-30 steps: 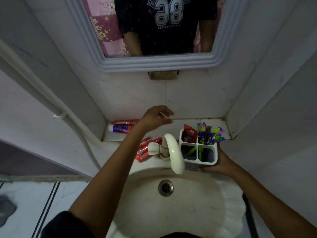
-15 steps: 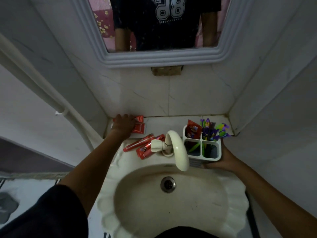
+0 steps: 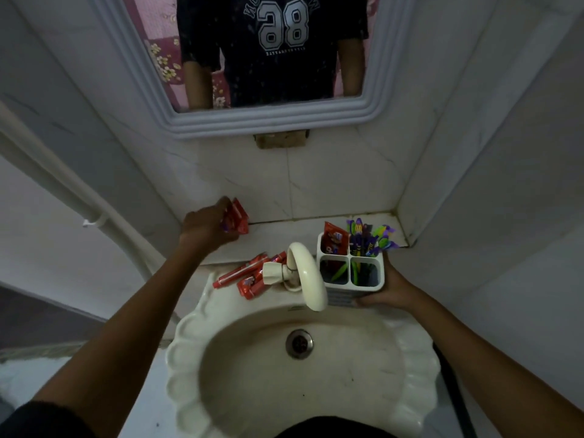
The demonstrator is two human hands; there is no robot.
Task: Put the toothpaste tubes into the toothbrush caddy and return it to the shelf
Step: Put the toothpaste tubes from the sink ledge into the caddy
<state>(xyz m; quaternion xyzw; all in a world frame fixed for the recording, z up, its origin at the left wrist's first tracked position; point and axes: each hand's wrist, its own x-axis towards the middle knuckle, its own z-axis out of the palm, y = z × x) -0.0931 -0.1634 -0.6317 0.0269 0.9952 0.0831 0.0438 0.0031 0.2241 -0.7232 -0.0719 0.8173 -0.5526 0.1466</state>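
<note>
My left hand [image 3: 202,227] grips a red toothpaste tube [image 3: 235,220] and holds it tilted just above the left end of the white shelf [image 3: 290,230]. My right hand [image 3: 390,287] holds the white four-compartment caddy [image 3: 355,287] by its right side on the sink's back rim. One red tube [image 3: 335,237] stands in the caddy's back left compartment. Purple and green toothbrushes [image 3: 369,238] fill the back right one. Two more red tubes [image 3: 252,275] lie on the sink rim, left of the tap.
A cream curved tap [image 3: 305,275] rises between the loose tubes and the caddy. The sink basin [image 3: 347,374] with its drain lies below. A framed mirror [image 3: 268,121] hangs above the shelf. Tiled walls close in on both sides, and a white pipe [image 3: 63,184] runs down the left wall.
My left hand went from mid-shelf to the left end, closed on the red tube there and lifted it off the shelf. My right hand kept hold of the caddy.
</note>
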